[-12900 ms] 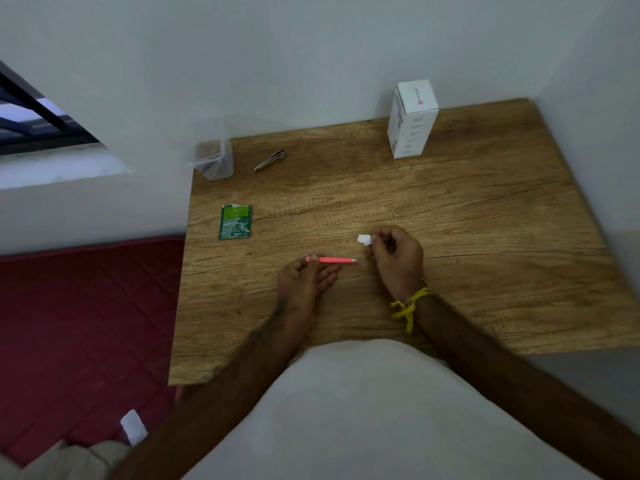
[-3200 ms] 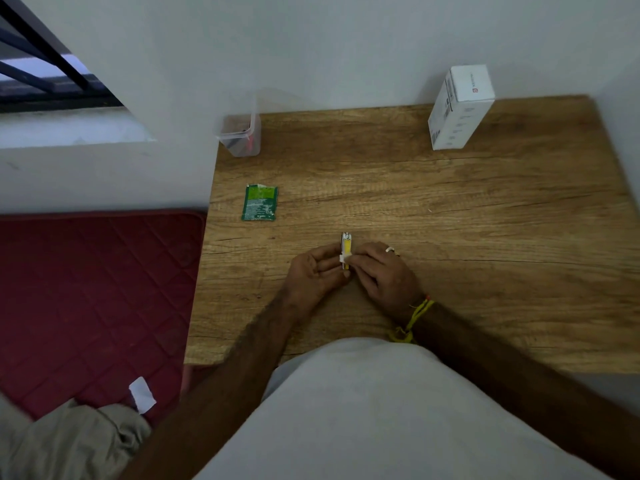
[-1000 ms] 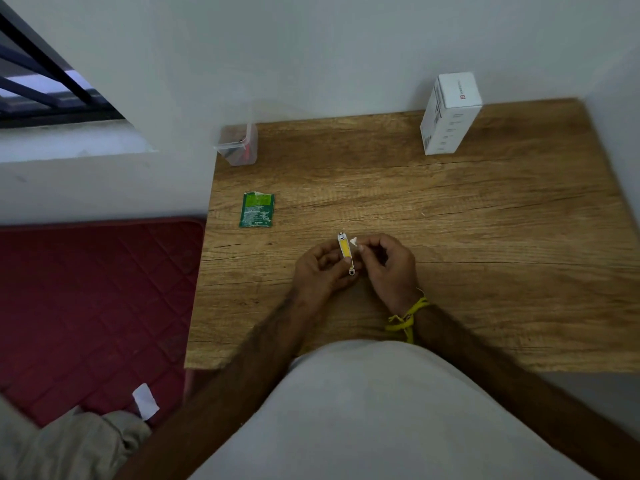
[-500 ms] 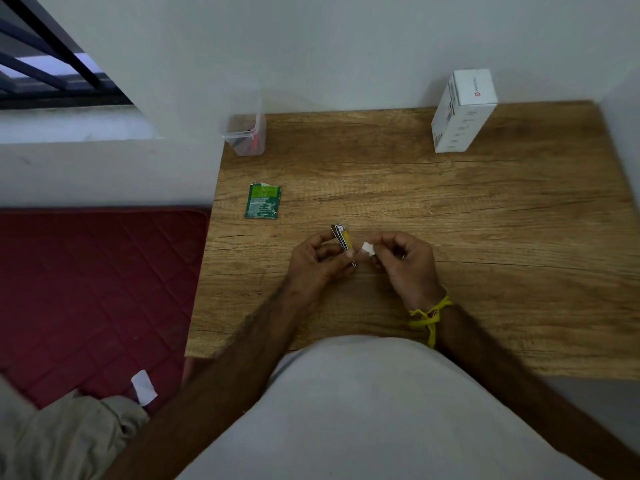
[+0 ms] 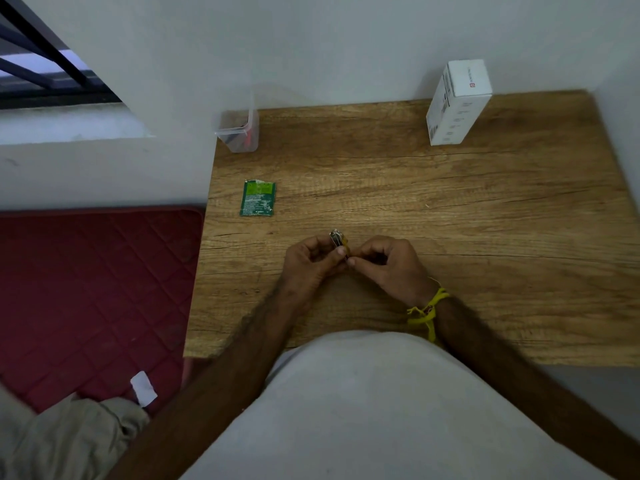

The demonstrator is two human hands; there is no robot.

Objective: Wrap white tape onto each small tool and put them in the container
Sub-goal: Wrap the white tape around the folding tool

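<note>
A small metal clipper-like tool with a yellow face (image 5: 338, 238) stands up between my two hands over the middle of the wooden table (image 5: 450, 209). My left hand (image 5: 308, 265) grips its lower part with thumb and fingers. My right hand (image 5: 384, 263) pinches against the tool's lower end; the white tape is hidden under the fingertips. A clear plastic container (image 5: 239, 131) stands at the table's far left corner with a red tool and a dark one inside.
A green sachet (image 5: 258, 198) lies flat on the left part of the table. A white box (image 5: 457, 102) stands upright at the far right by the wall. A dark red quilted mat (image 5: 86, 292) lies to the left, below table level.
The white tape piece seen between my hands half a second ago is now out of sight under my right fingertips, which have closed onto the tool. The tool has tilted more upright.
</note>
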